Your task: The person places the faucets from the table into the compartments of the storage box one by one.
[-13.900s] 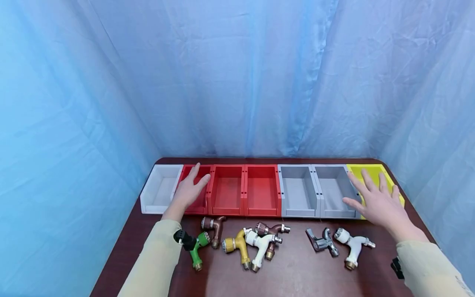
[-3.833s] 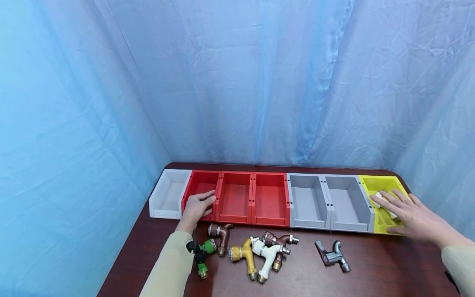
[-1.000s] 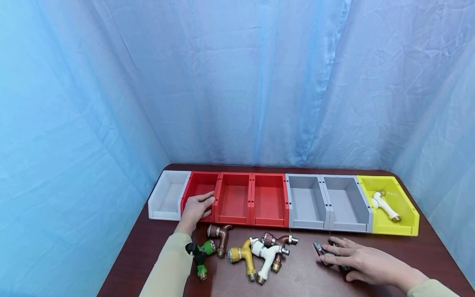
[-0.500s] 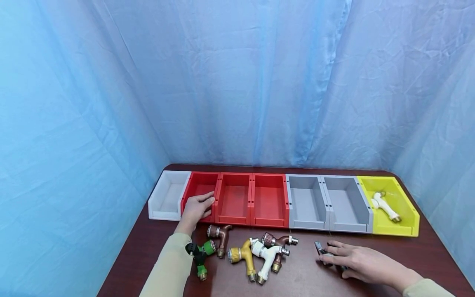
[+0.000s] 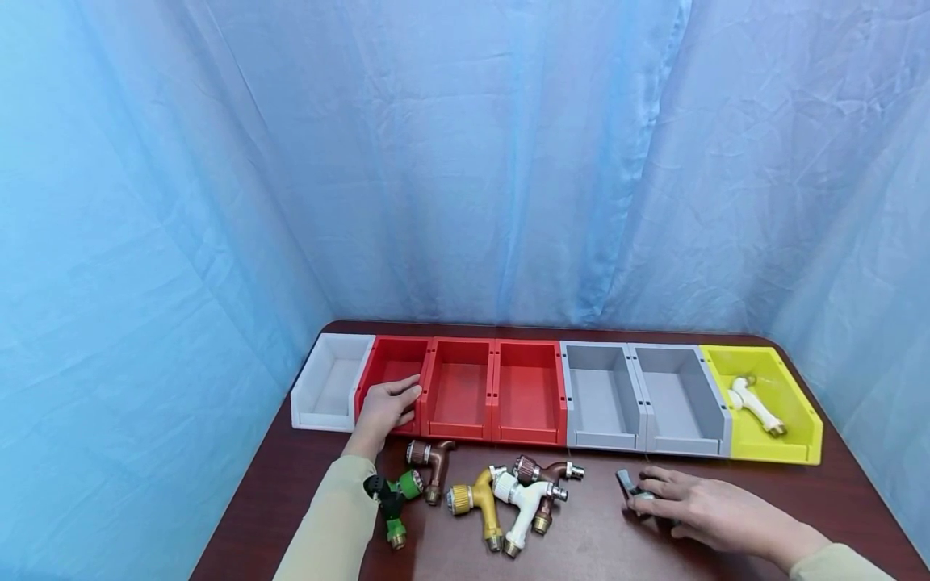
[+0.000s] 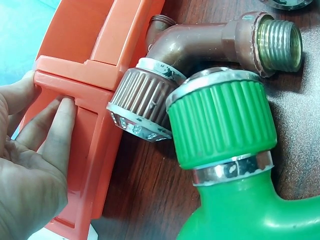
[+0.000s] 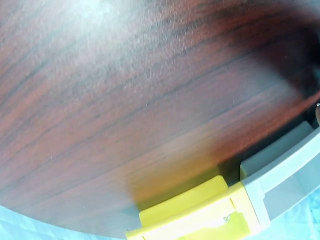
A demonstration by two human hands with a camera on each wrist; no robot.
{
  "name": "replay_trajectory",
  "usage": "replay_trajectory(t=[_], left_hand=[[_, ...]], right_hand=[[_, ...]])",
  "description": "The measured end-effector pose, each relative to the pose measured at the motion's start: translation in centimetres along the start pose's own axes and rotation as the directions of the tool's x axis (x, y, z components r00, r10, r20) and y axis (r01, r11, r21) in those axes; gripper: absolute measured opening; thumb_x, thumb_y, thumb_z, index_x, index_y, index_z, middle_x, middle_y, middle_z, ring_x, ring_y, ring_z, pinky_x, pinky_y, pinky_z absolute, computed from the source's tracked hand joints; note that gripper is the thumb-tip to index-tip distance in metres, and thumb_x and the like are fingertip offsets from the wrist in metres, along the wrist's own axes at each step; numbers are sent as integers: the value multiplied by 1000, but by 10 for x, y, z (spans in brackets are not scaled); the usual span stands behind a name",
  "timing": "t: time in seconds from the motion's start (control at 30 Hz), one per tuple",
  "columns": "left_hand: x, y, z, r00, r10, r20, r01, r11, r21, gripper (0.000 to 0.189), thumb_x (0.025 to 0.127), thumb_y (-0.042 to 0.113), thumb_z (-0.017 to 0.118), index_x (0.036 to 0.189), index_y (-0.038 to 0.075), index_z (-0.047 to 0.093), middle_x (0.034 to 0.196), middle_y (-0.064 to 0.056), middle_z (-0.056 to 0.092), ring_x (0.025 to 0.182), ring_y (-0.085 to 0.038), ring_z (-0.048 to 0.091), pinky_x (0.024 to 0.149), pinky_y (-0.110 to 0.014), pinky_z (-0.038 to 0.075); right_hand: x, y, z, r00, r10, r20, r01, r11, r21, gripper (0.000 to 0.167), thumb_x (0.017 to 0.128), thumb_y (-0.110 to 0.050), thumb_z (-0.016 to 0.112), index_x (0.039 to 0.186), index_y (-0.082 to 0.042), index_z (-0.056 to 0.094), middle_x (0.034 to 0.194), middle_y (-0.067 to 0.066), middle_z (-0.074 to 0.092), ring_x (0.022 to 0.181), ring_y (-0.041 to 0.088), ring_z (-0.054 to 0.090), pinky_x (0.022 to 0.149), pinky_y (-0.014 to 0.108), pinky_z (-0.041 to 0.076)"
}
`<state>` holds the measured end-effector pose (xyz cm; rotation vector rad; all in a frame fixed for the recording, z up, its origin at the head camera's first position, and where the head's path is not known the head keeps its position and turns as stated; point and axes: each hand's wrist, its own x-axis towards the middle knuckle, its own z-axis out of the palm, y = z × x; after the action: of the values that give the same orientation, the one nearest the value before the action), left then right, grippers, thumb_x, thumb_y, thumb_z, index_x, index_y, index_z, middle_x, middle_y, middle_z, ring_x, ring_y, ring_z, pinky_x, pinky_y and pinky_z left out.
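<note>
My left hand (image 5: 385,409) pinches the rim of the leftmost red bin (image 5: 398,355) near its front right corner. In the left wrist view, that hand's fingers (image 6: 59,131) bend against the red bin wall. My right hand (image 5: 715,510) grips a chrome tap (image 5: 626,484) on the table, its fingers covering most of the tap; only the lever end shows clearly. Close to the left wrist lie a green tap (image 5: 396,528) and a brown tap (image 5: 438,464). A white tap (image 5: 756,405) lies inside the yellow bin (image 5: 802,395).
Along the table's back runs a row of bins: white (image 5: 308,391), red (image 5: 458,432), grey (image 5: 606,440) and yellow. At the middle front are a yellow tap (image 5: 485,507), a second white tap (image 5: 525,508) and another brown tap (image 5: 555,470), the last two touching or overlapping.
Since the oldest frame, a white tap has gone from the table's right into the yellow bin. My right hand has come to the chrome tap; the left has settled on the red bin's rim.
</note>
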<state>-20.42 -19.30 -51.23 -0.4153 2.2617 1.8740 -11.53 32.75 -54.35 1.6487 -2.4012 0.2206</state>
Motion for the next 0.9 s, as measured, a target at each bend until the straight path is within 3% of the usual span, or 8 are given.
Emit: replay_trajectory(t=[0.3,0.4,0.47,0.53,0.67,0.8,0.9], left_hand=[[0,2,1,1000,-12,-11,12,1000,2,46,99,27,69,144,18,61,146,-17,56,124,-37,63,93,-42,58],[0,2,0,1000,-14,-13,14,1000,4,46,99,28,69,144,18,61,146,-17,56,124,-37,62,93,-42,58],[0,2,0,1000,-14,-16,14,1000,5,46,99,28,69,144,19,61,146,-17,56,124,-36,62,94,-42,57],[1,1,0,1000,-14,-16,14,1000,2,46,99,28,69,144,19,62,146,-16,57,124,-35,63,94,-42,57],[1,-1,0,1000,-5,-19,5,1000,7,45,100,28,68,143,19,62,145,-16,58,123,-32,65,93,-41,58],[2,-1,0,1000,-2,-23,2,1000,12,44,100,28,68,143,20,63,144,-15,59,121,-31,66,92,-40,58],[3,0,0,1000,-6,-25,7,1000,13,44,100,28,68,143,21,63,144,-15,59,120,-30,66,92,-40,58]], right_hand=[[-7,12,-8,997,35,-62,-42,994,-105,77,68,-29,89,141,-30,63,131,7,69,124,28,61,80,29,59],[-7,14,-12,997,40,-59,-47,992,-119,70,75,-32,86,142,-32,62,132,6,69,123,29,61,82,30,58],[-7,15,-15,997,37,-63,-44,992,-119,56,89,-36,77,142,-30,62,133,6,68,125,28,60,83,30,57],[-7,16,-18,996,42,-75,-51,991,-124,42,102,-41,60,142,-30,62,134,6,68,130,25,57,84,29,56],[-6,18,-26,992,64,-112,-82,983,-162,49,112,-42,26,141,-31,63,134,6,67,138,19,51,82,31,56],[-6,23,-34,987,91,-135,-117,972,-203,55,114,-36,16,140,-32,64,136,7,67,143,17,45,82,27,54],[-6,27,-38,984,111,-138,-137,970,-199,54,114,-30,17,140,-27,65,139,9,64,147,19,41,105,19,42]])
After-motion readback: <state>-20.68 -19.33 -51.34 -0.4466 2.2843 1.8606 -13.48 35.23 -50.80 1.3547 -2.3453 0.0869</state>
